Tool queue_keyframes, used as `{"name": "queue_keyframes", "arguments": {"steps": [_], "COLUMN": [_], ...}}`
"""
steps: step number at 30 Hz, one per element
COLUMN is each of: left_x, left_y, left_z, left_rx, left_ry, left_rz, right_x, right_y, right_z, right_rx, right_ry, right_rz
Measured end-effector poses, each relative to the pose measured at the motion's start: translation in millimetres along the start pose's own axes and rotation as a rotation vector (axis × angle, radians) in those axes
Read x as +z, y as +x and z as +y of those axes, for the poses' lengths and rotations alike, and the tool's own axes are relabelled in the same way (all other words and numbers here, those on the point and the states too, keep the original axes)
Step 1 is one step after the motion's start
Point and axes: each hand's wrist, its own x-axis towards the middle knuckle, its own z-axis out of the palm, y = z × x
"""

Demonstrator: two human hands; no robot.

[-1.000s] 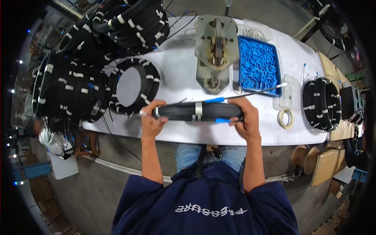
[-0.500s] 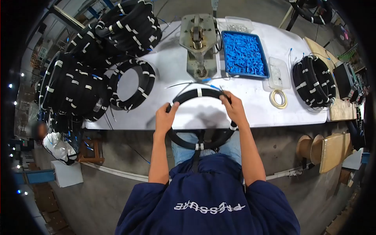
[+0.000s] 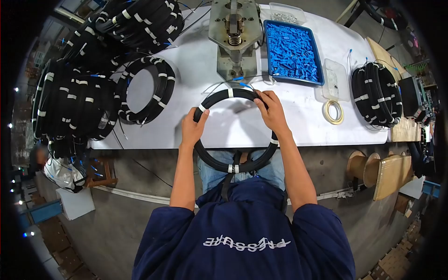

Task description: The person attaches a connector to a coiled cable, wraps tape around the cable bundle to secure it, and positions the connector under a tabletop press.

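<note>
A black cable coil point(image 3: 213, 161) bound with white tape bands is held between my two hands, its lower part over the table's front edge. My left hand point(image 3: 192, 127) grips its left side by a white band. On the upper right side, my right hand point(image 3: 273, 112) is closed round the coil. Two loose cable ends with blue sleeves point(image 3: 244, 85) stick out above the coil. Just beyond them stands a metal press point(image 3: 235, 39). To its right lies a blue tray point(image 3: 321, 77) full of small blue pieces.
Stacked coils point(image 3: 77, 100) fill the left side, beside one flat coil point(image 3: 161, 88). At right are a tape roll point(image 3: 332, 112), a clear plastic box point(image 3: 337, 81) and more coils point(image 3: 377, 95). Wooden spools point(image 3: 363, 168) stand below the right edge. A person point(image 3: 39, 156) is at far left.
The coil has turned from edge-on to showing its round opening, and my hands still hold it. Most recently, the coil has risen slightly in view and my left hand has moved up along its side.
</note>
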Motion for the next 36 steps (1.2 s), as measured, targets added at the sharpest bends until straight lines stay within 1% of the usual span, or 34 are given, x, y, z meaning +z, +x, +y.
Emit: {"name": "queue_keyframes", "arguments": {"steps": [1,2,3,5,6,8,9,11,15,17,18,20,21,23,24,25,27,29,31,33,35,36], "left_x": [-1.1,2.1,2.4,3.6,5.6,10.8,11.4,14.2,10.7,0.8,-0.6,-3.9,-1.7,11.2,16.3,17.8,17.6,9.9,1.3,-5.4,-4.5,-2.7], "left_y": [-1.2,-0.8,0.1,-1.2,-2.5,-7.7,-8.6,-7.2,1.5,5.6,8.3,11.3,11.8,5.7,1.3,1.6,6.5,14.3,23.6,28.8,24.6,18.3], "left_z": [-2.4,-15.9,-20.2,-30.1,-29.8,-27.8,-28.8,-28.3,-19.2,-15.3,-15.3,-16.2,-19.9,-29.2,-27.8,-29.6,-33.3,-32.3,-33.2,-38.8,-45.2,-44.4], "left_rx": [0.034,-0.071,-0.07,-0.276,-0.282,-0.173,-0.176,0.104,0.12,0.16,0.16,0.071,0.073,0.177,0.169,0.168,0.212,0.234,0.234,0.246,0.252,0.219], "left_ry": [0.037,-0.017,-0.015,-0.044,-0.042,0.037,0.038,0.208,0.196,0.515,0.516,0.394,0.396,0.442,0.506,0.504,0.476,0.46,0.415,0.414,0.421,0.423], "left_rz": [0.012,-0.005,-0.004,-0.037,-0.04,0.076,0.08,0.224,0.21,0.095,0.099,-0.01,-0.004,0.102,0.091,0.095,0.131,0.137,0.002,-0.002,0.046,0.044], "right_x": [2.2,4.3,6.6,14.9,17.8,21.1,22.7,25.0,32.5,33.9,34.5,35.8,37.0,39.2,39.1,38.2,37.8,37.6,40.2,45.6,50.8,52.2], "right_y": [0.4,1.0,1.9,3.8,3.2,0.6,2.1,3.1,8.4,11.1,14.5,17.4,20.3,24.0,23.7,23.0,23.1,20.8,12.4,5.9,8.3,12.9], "right_z": [0.8,2.2,3.3,6.3,6.9,6.4,5.4,7.5,25.8,29.5,30.7,32.1,32.9,36.2,37.7,39.2,38.7,31.7,21.1,11.2,14.0,15.4], "right_rx": [-0.002,-0.002,0.0,0.014,0.027,0.055,0.07,0.076,0.062,0.04,0.016,-0.006,-0.027,-0.051,-0.069,-0.074,-0.059,-0.045,-0.023,-0.012,-0.034,-0.05], "right_ry": [0.003,-0.027,-0.058,-0.08,-0.105,-0.157,-0.213,-0.212,-0.191,-0.223,-0.255,-0.25,-0.246,-0.228,-0.214,-0.215,-0.097,-0.101,-0.11,-0.143,-0.18,-0.185], "right_rz": [-0.001,-0.021,-0.041,-0.047,-0.055,-0.056,-0.047,-0.054,-0.04,-0.031,-0.022,-0.026,-0.025,0.001,0.022,0.019,0.029,0.028,0.031,0.041,0.071,0.044]}}
